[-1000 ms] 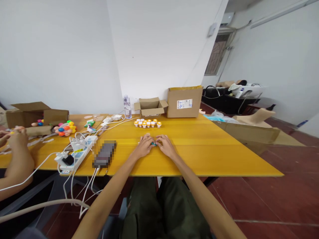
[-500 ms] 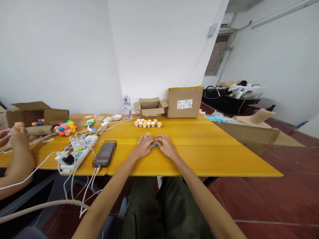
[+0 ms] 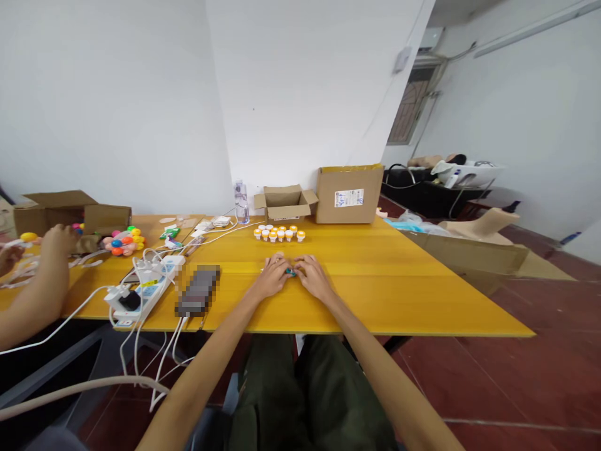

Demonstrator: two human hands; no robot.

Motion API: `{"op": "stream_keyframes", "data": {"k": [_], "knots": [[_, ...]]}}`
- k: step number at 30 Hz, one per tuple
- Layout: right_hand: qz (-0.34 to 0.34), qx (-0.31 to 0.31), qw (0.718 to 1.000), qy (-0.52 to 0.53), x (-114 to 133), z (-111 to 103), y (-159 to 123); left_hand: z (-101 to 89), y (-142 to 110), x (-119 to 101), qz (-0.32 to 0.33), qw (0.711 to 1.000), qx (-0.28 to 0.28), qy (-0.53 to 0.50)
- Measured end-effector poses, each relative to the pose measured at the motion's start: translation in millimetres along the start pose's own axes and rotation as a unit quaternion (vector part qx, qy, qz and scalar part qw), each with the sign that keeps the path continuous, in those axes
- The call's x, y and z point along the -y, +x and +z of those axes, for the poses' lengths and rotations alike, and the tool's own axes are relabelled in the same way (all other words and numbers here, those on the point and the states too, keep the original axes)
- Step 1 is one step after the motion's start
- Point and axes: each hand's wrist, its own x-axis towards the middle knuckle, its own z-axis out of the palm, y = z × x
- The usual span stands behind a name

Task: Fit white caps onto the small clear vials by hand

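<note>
On the yellow table [image 3: 404, 294], my left hand [image 3: 274, 277] and my right hand [image 3: 312, 275] meet, fingertips bent inward. Between them shows a small teal piece [image 3: 290, 272], mostly covered by the fingers, so its kind is unclear. The left fingers are closed around it, and the right fingertips pinch at its other side. A bit of something pale pokes out left of my left hand. Farther back stands a group of small white pots with orange-rimmed lids [image 3: 280, 234].
Behind the pots are an open carton [image 3: 286, 210], a closed carton [image 3: 350, 194] and a water bottle [image 3: 241, 202]. To the left lie a pixelated dark device [image 3: 198, 290], a power strip [image 3: 162, 282] with cables, and colourful balls [image 3: 124, 242]. A co-worker's hand [image 3: 59, 241] reaches into another carton [image 3: 109, 222].
My hands stay almost in place at the teal piece. At the left, the co-worker's nearer hand has moved toward the carton, and a yellow ball now shows by the other hand.
</note>
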Motion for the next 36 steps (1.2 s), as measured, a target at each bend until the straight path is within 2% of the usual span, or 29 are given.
{"op": "stream_keyframes", "data": {"k": [17, 36], "knots": [[-0.015, -0.009, 1.000, -0.005, -3.6, -0.7, -0.6, 2.0, 0.2, 3.8, -0.012, 1.000, -0.006, -0.018], [-0.063, 0.044, 0.996, -0.046, -2.4, -7.5, 3.6, 0.1, 0.8, 0.6, -0.016, 1.000, 0.000, -0.025]]}}
